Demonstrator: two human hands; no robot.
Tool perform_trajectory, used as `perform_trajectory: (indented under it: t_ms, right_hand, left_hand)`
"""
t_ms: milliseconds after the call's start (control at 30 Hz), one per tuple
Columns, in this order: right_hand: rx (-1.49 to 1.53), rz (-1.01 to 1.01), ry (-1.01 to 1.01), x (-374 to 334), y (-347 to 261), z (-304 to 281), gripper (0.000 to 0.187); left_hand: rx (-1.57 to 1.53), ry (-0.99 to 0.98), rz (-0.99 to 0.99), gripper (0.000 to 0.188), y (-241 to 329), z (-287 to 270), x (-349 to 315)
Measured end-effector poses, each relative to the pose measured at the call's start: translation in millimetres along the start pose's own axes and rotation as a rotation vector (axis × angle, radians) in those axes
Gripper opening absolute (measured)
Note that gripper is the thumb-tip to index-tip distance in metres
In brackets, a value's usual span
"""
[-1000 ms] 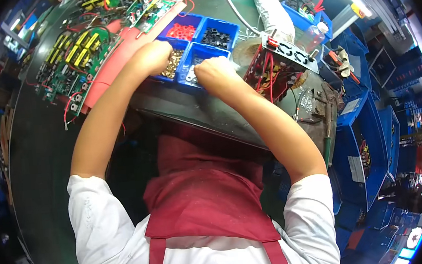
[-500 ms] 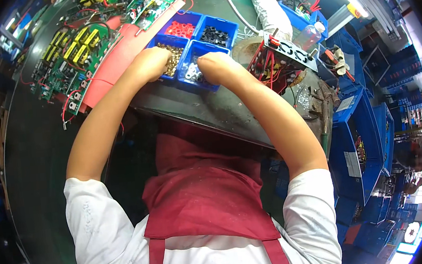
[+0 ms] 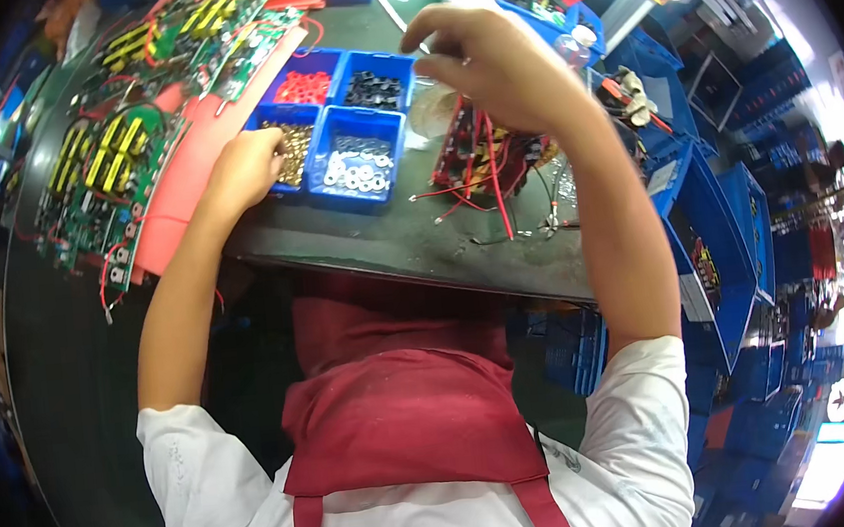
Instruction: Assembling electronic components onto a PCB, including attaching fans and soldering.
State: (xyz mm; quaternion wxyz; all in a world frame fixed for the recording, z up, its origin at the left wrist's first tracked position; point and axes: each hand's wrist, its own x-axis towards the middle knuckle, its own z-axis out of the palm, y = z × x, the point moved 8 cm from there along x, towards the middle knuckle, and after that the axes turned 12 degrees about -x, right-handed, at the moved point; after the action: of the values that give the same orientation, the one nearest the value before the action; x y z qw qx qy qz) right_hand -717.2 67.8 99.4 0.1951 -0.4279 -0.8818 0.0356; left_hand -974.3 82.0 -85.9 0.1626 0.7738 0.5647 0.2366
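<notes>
My left hand [image 3: 251, 166] is at the near left bin [image 3: 298, 114] of small brass-coloured parts [image 3: 296, 152], its fingers curled at the bin's edge. What they pinch, if anything, is hidden. Raised over the bench to the right of the bins, my right hand [image 3: 489, 57] has thumb and forefinger spread apart, with nothing plain between them. Below it sits an electrical unit with red wires [image 3: 491, 162], its upper part covered by that hand and forearm. White and silvery ring-shaped parts [image 3: 356, 172] lie in the near right blue bin [image 3: 351, 197].
Behind these are bins of red parts [image 3: 302, 87] and black parts [image 3: 374, 89]. Circuit boards with yellow components [image 3: 116, 155] lie on pink sheets [image 3: 176, 205] at left. Tools and a glove [image 3: 636, 94] are at right, near large blue crates [image 3: 706, 239].
My right hand has lifted out of the bin of ring-shaped parts and moved right, over the wired unit. The left hand stays at the brass parts. The view has shifted.
</notes>
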Motion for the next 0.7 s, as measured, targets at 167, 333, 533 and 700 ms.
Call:
perform_trajectory:
  t_ms: [167, 333, 533, 700]
  right_hand:
    - [0.118, 0.202, -0.162, -0.5, 97.4, -13.7, 0.024]
    - [0.203, 0.252, -0.261, 3.1, 118.4, 0.4, 0.030]
    - [0.094, 0.182, -0.260, 6.6, 119.7, 0.6, 0.027]
    - [0.000, 0.165, -0.126, -9.3, 124.6, -38.1, 0.025]
  left_hand:
    - [-0.125, 0.143, -0.010, 0.011, 28.0, -13.8, 19.0]
    - [-0.418, 0.239, 0.077, 0.012, 89.8, -26.1, 29.7]
    - [-0.981, 0.281, 0.122, 0.013, 143.3, -19.3, 45.1]
    - [-1.161, 0.269, 0.105, 0.015, 174.1, -12.4, 59.2]
